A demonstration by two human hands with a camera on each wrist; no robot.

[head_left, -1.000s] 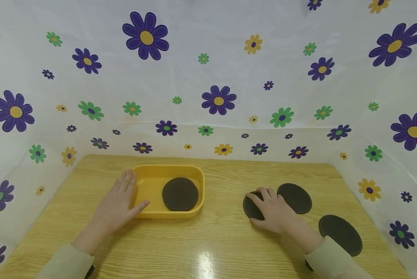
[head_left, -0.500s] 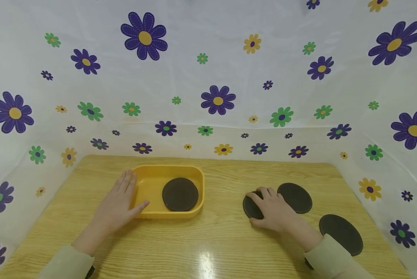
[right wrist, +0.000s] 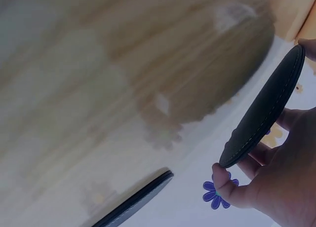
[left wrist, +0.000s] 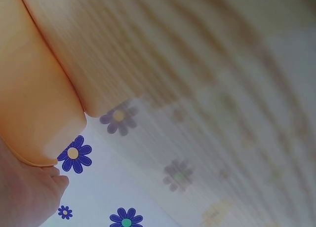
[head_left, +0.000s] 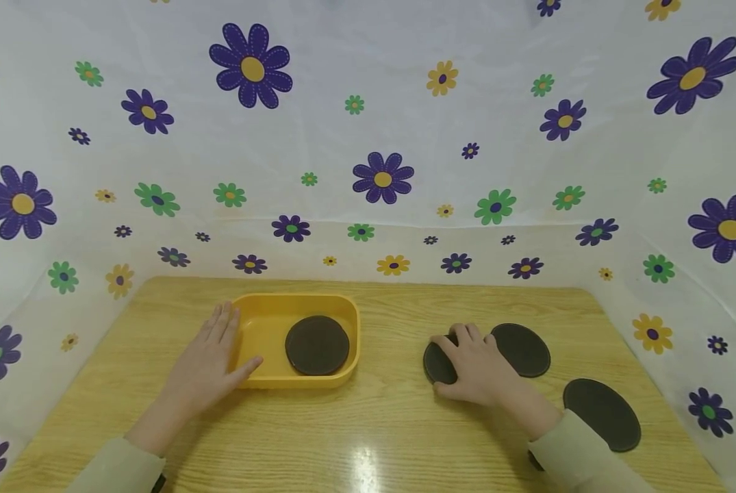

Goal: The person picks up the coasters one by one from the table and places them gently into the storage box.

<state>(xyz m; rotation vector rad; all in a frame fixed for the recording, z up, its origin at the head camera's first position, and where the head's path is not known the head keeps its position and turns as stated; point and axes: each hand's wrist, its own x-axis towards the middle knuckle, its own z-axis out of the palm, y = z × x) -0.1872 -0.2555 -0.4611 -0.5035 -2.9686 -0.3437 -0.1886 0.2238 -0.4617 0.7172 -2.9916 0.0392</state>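
Note:
My left hand (head_left: 204, 366) lies with straight fingers along the left wall of a yellow tray (head_left: 296, 383), its thumb over the near rim. In the left wrist view the fingers (left wrist: 32, 192) touch the orange-looking tray wall (left wrist: 39, 89). One black round coaster (head_left: 317, 346) lies in the tray's right half. To the right of the tray, my right hand (head_left: 481, 370) pinches another black coaster (head_left: 438, 363) by its edges, partly covering it. The right wrist view shows that stitched coaster (right wrist: 264, 108) between thumb and fingers, tilted, its underside apart from the tabletop.
Two more black coasters lie on the wooden table (head_left: 368, 424): one (head_left: 520, 349) just behind my right hand, the other (head_left: 604, 414) beside the right sleeve (head_left: 580, 455). A white flowered cloth (head_left: 318, 137) stands around the back and sides.
My right hand and the coaster it pinches have shifted slightly left and up in the head view. The left hand, tray and other coasters stay in place.

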